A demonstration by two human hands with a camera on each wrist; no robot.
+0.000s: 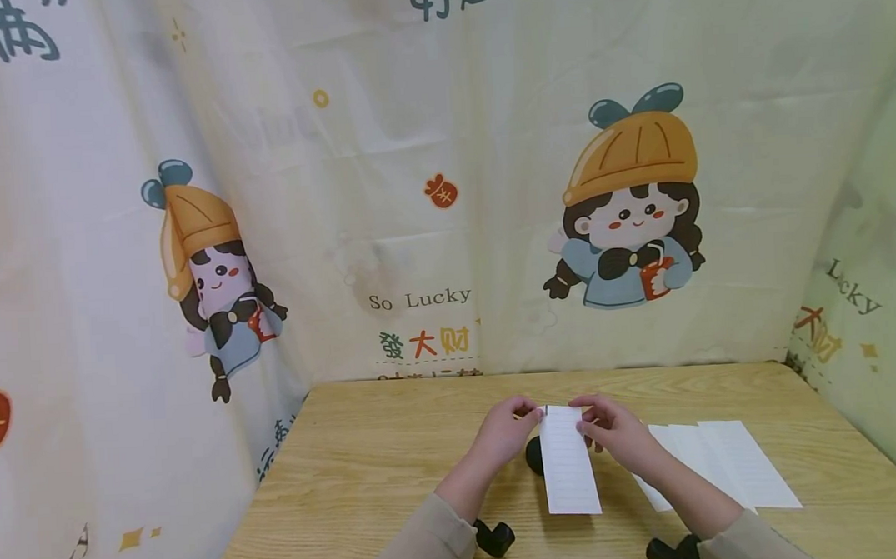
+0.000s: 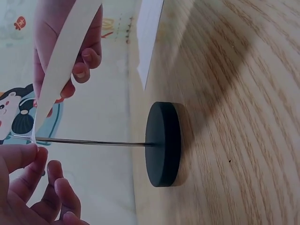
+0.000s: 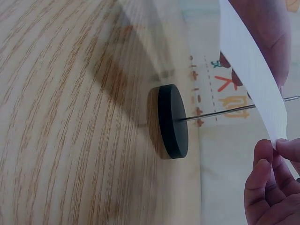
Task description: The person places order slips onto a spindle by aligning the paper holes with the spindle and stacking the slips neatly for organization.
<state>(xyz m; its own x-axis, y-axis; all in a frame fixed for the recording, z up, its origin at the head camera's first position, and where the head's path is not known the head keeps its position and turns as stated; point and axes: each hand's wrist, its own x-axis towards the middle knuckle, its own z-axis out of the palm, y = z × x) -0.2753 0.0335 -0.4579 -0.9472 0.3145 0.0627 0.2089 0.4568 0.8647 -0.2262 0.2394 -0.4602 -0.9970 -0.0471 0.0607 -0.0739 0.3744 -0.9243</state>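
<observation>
A lined white paper slip (image 1: 569,466) hangs between both hands, its upper edge raised. My left hand (image 1: 505,431) pinches the upper left corner between thumb and finger. At the upper right, my right hand (image 1: 612,427) pinches the other edge; both hands also show in the left wrist view. Close to that upper edge, the thin metal rod of a paper spike (image 2: 93,142) passes through the slip, its tip showing beyond the paper (image 3: 260,70). The spike's round black base (image 3: 173,122) stands on the table; in the head view the slip hides much of it.
Several more white slips (image 1: 749,466) lie overlapping on the wooden table (image 1: 366,458), to the right, partly behind my right forearm. A printed curtain (image 1: 386,232) hangs behind the table. Black camera mounts (image 1: 495,538) sit at both wrists.
</observation>
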